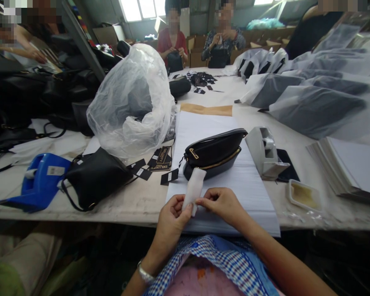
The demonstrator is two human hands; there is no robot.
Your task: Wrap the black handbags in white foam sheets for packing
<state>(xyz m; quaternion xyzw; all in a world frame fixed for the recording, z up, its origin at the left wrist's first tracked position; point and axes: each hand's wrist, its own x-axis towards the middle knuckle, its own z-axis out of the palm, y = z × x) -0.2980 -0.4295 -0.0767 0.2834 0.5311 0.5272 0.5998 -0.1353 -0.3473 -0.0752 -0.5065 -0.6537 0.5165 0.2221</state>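
Between my two hands is a narrow folded strip of white, paper-like wrapping (195, 187), standing up toward a black zippered handbag. My left hand (172, 213) pinches its lower end between thumb and fingers. The fingers of my right hand (223, 203) are closed at the strip's right edge. Just beyond, the black handbag (216, 150) with gold zips lies on a stack of white paper sheets (243, 189). A black hang tag (169, 176) trails from the bag's left end, and the strip's top overlaps the bag's front.
On the left are a blue tape dispenser (43, 181), another black bag (97, 176) and a large clear plastic bag (132, 102). A grey tape dispenser (263, 152), a small plastic dish (305, 195) and a board stack (351, 164) stand right. Plastic-wrapped bags and two people are beyond.
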